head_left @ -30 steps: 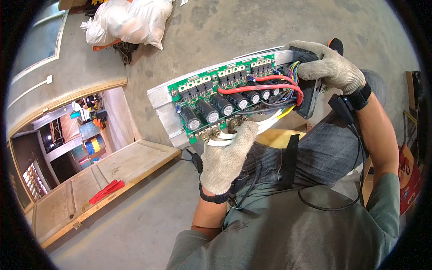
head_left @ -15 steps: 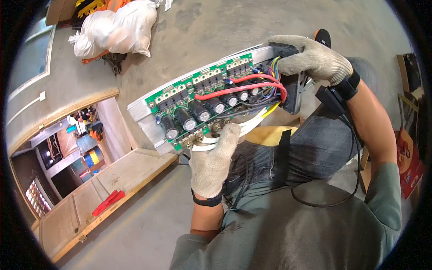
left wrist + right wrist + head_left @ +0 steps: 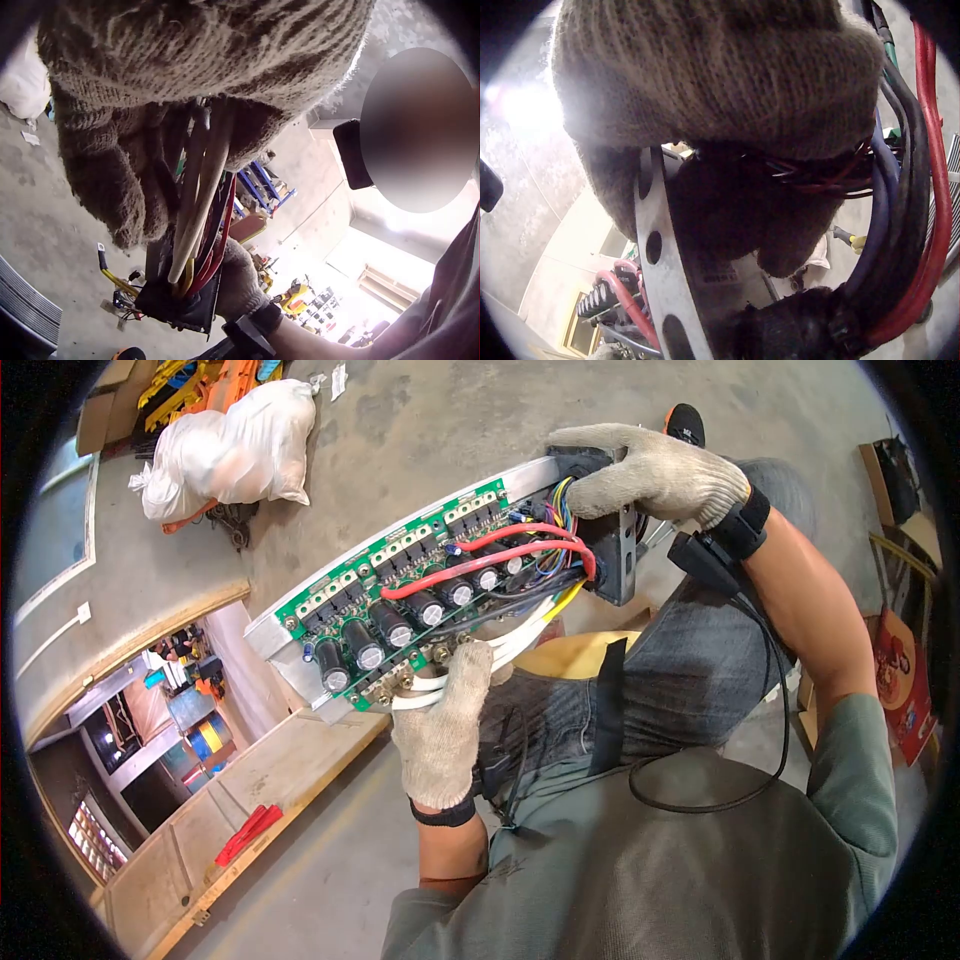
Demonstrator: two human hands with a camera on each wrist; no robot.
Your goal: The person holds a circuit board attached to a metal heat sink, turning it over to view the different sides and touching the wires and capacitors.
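A long green circuit board (image 3: 378, 622) with several black capacitors sits on a silver metal body, held up tilted over the lap. My gloved left hand (image 3: 440, 735) grips its lower edge beside the white cables (image 3: 512, 642), thumb on top, other fingers hidden beneath. At the far end my gloved right hand (image 3: 655, 478) grips the black end plate (image 3: 612, 550), where red cables (image 3: 480, 558) and thin coloured wires gather. Seen from the right wrist, the glove (image 3: 720, 82) curls over a metal strip with holes (image 3: 656, 247).
White sacks (image 3: 235, 450) lie on the concrete floor at upper left. A wooden door panel (image 3: 240, 810) with a red cloth item (image 3: 248, 834) on it stands at lower left. A black cable (image 3: 700, 805) hangs from the right wrist; boxes (image 3: 890, 485) stand at far right.
In the head view, both hands and the board have shifted left, with the surroundings also shifting. Both grips look the same.
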